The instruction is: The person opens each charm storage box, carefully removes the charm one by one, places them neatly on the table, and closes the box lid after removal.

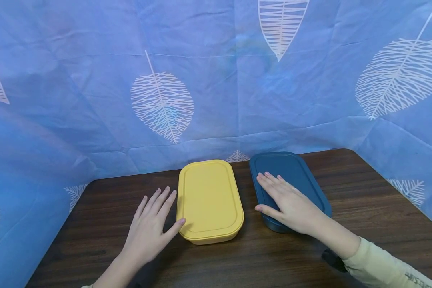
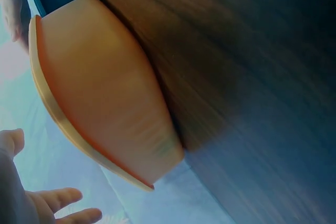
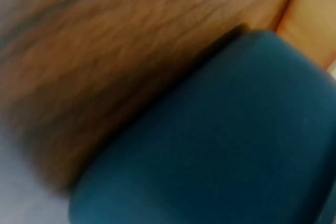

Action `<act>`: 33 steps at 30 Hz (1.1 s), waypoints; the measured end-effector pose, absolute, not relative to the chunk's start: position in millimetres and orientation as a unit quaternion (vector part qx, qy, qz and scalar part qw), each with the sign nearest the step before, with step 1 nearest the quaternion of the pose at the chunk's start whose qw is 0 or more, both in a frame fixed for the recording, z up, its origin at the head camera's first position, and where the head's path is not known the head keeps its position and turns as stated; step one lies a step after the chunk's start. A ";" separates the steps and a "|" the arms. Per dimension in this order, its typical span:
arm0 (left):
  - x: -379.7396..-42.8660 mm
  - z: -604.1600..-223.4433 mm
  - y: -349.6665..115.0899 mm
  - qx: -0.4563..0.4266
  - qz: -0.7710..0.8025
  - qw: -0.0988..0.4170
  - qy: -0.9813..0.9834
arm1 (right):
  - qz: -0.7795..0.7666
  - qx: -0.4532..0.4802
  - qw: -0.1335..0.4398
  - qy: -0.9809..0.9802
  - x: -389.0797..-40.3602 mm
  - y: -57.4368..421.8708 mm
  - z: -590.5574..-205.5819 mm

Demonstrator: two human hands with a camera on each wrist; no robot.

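Observation:
A yellow lidded container (image 1: 210,196) lies lengthwise on the table, its lid on. The left hand (image 1: 147,230) is at its left side with fingers spread and thumb overlapping the lid's near-left corner in the head view. In the left wrist view the side wall of the yellow container (image 2: 100,82) looks orange, and the left hand's fingers (image 2: 60,198) appear beyond the lid's edge. To the right, a dark blue lidded container (image 1: 288,166) has the right hand (image 1: 291,202) over its lid, fingers straight. The blue container's wall (image 3: 210,145) fills much of the right wrist view.
Both containers stand on a dark wood-grain table (image 1: 101,224) with rounded far corners. Behind and beside it hangs a blue cloth (image 1: 216,100) printed with white leaves. A gap of bare wood separates the two containers. A dark band (image 1: 334,260) is at the right wrist.

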State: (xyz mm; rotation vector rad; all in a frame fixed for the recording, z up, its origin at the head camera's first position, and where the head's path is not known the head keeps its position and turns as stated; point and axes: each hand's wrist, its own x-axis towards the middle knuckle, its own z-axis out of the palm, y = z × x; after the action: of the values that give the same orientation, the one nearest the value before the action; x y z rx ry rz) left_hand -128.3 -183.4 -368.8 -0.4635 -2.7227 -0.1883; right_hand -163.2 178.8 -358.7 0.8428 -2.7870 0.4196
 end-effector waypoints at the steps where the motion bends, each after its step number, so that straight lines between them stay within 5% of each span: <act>1: -128.1 -369.5 -182.9 -0.166 -0.066 0.185 -0.966 | 0.136 0.290 0.105 -0.941 -162.9 176.4 -359.8; 33: -124.6 -388.3 -176.5 -0.159 -0.036 0.123 -0.979 | 0.031 0.360 0.107 -0.926 -157.0 138.1 -377.4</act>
State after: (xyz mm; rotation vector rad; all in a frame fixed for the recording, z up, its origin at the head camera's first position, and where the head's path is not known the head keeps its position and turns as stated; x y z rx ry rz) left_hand -124.6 -176.5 -388.3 -0.4648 -2.8546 -0.1047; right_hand -157.0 138.1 -377.4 1.0592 -2.7266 0.0918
